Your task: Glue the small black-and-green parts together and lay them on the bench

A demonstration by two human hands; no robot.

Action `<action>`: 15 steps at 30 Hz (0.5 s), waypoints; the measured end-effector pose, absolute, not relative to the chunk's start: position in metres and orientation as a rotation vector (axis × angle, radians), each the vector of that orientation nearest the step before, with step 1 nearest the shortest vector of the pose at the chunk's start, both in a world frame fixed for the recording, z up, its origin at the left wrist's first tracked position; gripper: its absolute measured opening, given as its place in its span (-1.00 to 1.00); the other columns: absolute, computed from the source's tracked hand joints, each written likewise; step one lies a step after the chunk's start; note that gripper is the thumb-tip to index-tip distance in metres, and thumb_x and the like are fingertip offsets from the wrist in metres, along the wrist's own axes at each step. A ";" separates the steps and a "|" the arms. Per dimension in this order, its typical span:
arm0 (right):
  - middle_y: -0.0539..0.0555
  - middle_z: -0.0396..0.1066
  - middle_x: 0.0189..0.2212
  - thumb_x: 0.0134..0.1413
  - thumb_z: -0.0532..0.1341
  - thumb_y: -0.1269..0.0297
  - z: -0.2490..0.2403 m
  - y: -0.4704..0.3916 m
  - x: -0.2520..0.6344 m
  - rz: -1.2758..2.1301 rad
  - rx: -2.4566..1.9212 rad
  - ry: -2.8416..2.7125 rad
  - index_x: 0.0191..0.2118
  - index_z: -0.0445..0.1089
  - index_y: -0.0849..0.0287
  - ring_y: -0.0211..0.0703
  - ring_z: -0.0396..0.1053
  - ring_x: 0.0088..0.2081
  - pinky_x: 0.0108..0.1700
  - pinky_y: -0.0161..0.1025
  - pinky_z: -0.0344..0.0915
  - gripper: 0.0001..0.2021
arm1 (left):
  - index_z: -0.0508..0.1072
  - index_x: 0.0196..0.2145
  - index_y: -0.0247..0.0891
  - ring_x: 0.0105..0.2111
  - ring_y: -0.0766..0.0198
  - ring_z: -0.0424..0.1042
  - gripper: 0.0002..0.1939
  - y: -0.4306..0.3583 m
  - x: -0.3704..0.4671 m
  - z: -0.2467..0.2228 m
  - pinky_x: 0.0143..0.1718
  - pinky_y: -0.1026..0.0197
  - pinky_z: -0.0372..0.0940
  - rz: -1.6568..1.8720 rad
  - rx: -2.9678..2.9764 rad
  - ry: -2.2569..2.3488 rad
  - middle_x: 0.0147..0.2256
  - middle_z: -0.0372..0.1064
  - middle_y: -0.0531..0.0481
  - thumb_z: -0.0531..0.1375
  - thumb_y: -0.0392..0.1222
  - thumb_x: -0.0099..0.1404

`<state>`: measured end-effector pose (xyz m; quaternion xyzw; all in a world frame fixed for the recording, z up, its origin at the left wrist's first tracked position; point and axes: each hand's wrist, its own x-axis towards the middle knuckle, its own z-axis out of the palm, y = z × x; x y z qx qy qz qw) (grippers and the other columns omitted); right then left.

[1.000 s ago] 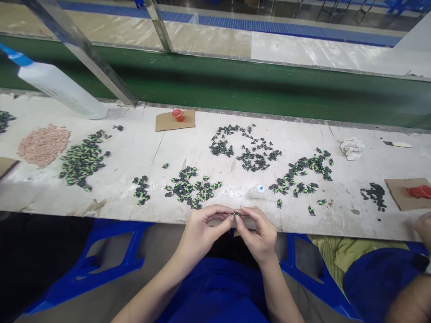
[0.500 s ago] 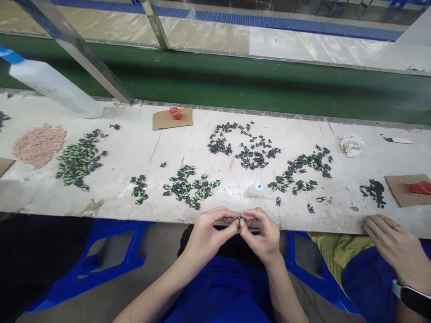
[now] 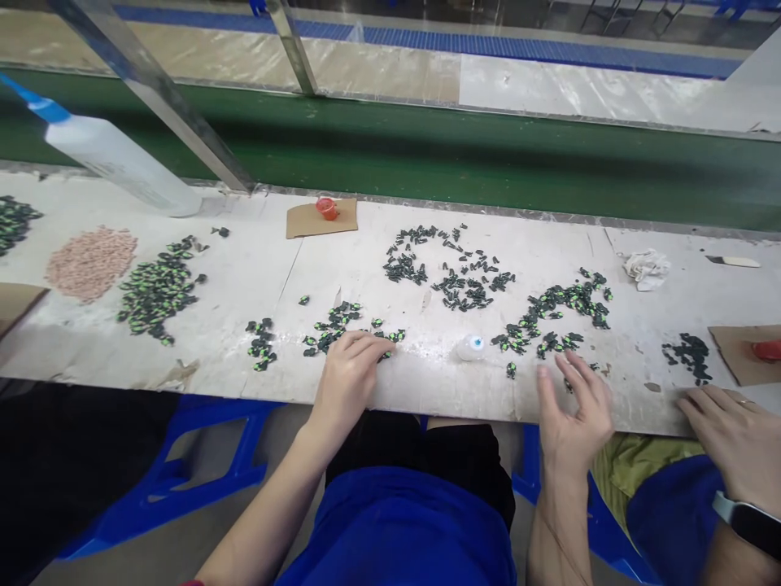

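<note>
Right now your left hand (image 3: 346, 376) is over the near side of the middle pile (image 3: 333, 325) of green-and-black pieces, its fingertips bunched at the pile's right edge; whether they pinch a piece cannot be told. Your right hand (image 3: 577, 411) is open, thumb and fingers spread and gripping nothing visible, at the near edge of the right pile (image 3: 552, 301) of similar pieces, partly covering a few strays. Between your hands, on the table (image 3: 427, 389), is a small bottle (image 3: 471, 348) with a blue tip. Beyond it lie loose black pieces (image 3: 467, 297). Farther left you have a red cup (image 3: 326, 209) on cardboard (image 3: 298, 224), another green-and-black pile (image 3: 155, 289), pink pieces (image 3: 91, 262) and a big bottle (image 3: 125, 167), tilted. Off to your right are a crumpled tissue (image 3: 647, 270) and a small dark heap (image 3: 692, 356), with a co-worker's hand (image 3: 735, 435) at the table edge just nearer you.
</note>
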<state>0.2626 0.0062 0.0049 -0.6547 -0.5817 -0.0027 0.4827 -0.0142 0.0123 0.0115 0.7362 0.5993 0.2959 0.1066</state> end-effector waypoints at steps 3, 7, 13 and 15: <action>0.18 0.50 -0.17 0.03 0.33 0.14 -0.001 0.017 0.245 0.132 -1.505 -1.657 -0.03 0.45 0.13 0.12 0.34 -0.03 0.04 0.17 0.31 -0.63 | 0.53 -0.25 -0.21 -0.15 0.06 0.35 -0.70 0.022 -0.022 0.011 -0.13 -0.01 0.28 0.631 2.326 1.698 -0.29 0.54 -0.05 0.03 -0.45 0.33; 0.25 0.45 -0.07 0.02 0.33 0.06 -0.012 0.029 0.219 0.272 -1.456 -1.789 0.02 0.38 0.16 0.18 0.21 0.07 0.04 0.19 0.29 -0.54 | 0.51 -0.25 -0.27 -0.13 0.02 0.29 -0.78 0.032 -0.019 0.018 -0.15 0.00 0.24 0.312 2.478 1.671 -0.30 0.50 -0.09 0.08 -0.43 0.32; 0.19 0.47 -0.05 0.07 0.30 0.20 -0.009 0.027 0.210 0.600 -1.365 -1.642 -0.13 0.32 0.10 0.09 0.21 0.17 0.11 0.17 0.25 -0.74 | 0.46 -0.21 -0.41 -0.08 -0.03 0.27 -0.56 0.036 -0.018 0.042 -0.15 0.03 0.21 -0.195 2.687 1.527 -0.22 0.45 -0.24 0.03 -0.72 0.04; 0.16 0.50 -0.12 0.04 0.32 0.20 -0.006 0.020 0.213 0.749 -1.363 -1.514 -0.16 0.30 0.10 0.04 0.35 0.06 0.04 0.09 0.32 -0.73 | 0.45 -0.22 -0.41 -0.09 -0.03 0.29 -0.55 0.035 -0.019 0.048 -0.13 0.03 0.21 -0.275 2.735 1.502 -0.22 0.45 -0.26 0.01 -0.73 0.03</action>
